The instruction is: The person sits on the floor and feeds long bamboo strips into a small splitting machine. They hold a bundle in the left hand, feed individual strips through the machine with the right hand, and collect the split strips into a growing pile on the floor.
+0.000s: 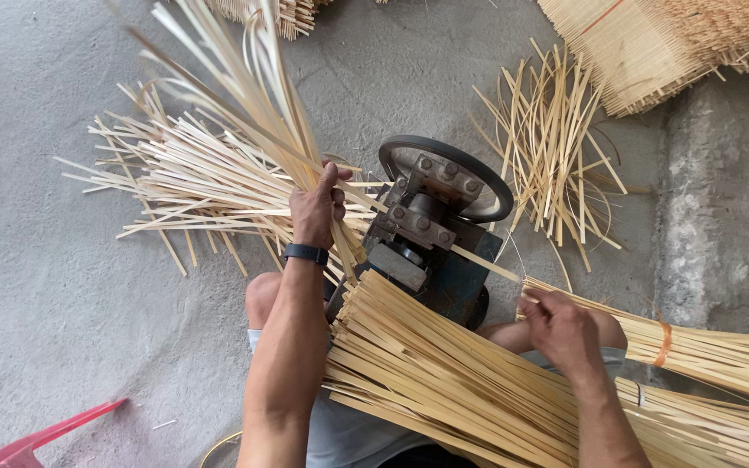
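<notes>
So the whole thing hinges on one strip (487,263) and how it's lined up. It's seen coming out of the small blue-and-grey machine (431,234) on the floor, running down and to the right, and its long axis is pointed pretty much straight at the right hand (563,328). That hand is the nearer one by far: its fingertips are bunched together right at the strip's near end, though whether the strip is actually pinched can't be told from this angle, since the knuckles are in the way.

The left hand (318,208) is kept on the other side of the machine, fingers wrapped tight around a fanned bunch of strips (244,95) that's held upright and splayed toward the top of the view. A dark wristband (306,253) is worn on that arm.

A thick stack of flat strips (444,373) is laid across the lap, slanted the same way as the single strip. A tied bundle (713,347) is parked just right of the right hand, and loose piles (175,182) are scattered on the concrete behind.
</notes>
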A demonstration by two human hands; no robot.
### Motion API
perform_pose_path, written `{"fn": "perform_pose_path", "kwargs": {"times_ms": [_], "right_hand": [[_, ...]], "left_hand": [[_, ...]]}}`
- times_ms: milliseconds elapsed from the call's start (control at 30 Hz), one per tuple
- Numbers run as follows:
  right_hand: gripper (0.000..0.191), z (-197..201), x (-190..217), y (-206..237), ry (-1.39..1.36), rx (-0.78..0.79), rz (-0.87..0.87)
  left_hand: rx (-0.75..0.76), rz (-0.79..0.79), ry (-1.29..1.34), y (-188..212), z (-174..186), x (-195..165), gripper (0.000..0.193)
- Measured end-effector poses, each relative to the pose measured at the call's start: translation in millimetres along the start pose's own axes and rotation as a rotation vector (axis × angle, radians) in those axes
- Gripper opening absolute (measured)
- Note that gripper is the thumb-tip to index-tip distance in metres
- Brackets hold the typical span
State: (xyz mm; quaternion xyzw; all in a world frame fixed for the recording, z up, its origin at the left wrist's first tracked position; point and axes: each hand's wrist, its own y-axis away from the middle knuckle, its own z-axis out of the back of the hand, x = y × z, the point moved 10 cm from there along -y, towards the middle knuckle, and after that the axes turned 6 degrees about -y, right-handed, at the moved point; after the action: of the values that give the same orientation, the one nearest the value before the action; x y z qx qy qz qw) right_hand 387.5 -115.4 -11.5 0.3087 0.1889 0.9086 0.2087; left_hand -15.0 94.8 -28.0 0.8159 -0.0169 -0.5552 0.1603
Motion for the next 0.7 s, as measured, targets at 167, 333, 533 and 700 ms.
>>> {"fn": "perform_pose_path", "kwargs": {"times_ms": [167, 333, 533, 700], "right_hand": [[0.027, -58.6, -2.5, 19.7, -0.017, 0.381, 0.075], [0.020, -59.9, -18.1, 16.0, -0.109, 0.314, 0.112], [0.018, -39.5, -25.2, 12.0, -0.187, 0.191, 0.281], [0.016, -13.1, -16.3, 21.1, -0.022, 0.005, 0.421]], "left_hand": [[0.063, -0.029, 0.072, 1.0, -7.6, -4.1, 0.028], [-0.025, -0.020, 0.068, -4.5, 10.1, 0.2, 0.026], [-0.139, -0.141, 0.240, -5.7, 34.3, -18.3, 0.028], [-0.142, -0.064, 0.369, -2.0, 31.4, -17.5, 0.029]]}}
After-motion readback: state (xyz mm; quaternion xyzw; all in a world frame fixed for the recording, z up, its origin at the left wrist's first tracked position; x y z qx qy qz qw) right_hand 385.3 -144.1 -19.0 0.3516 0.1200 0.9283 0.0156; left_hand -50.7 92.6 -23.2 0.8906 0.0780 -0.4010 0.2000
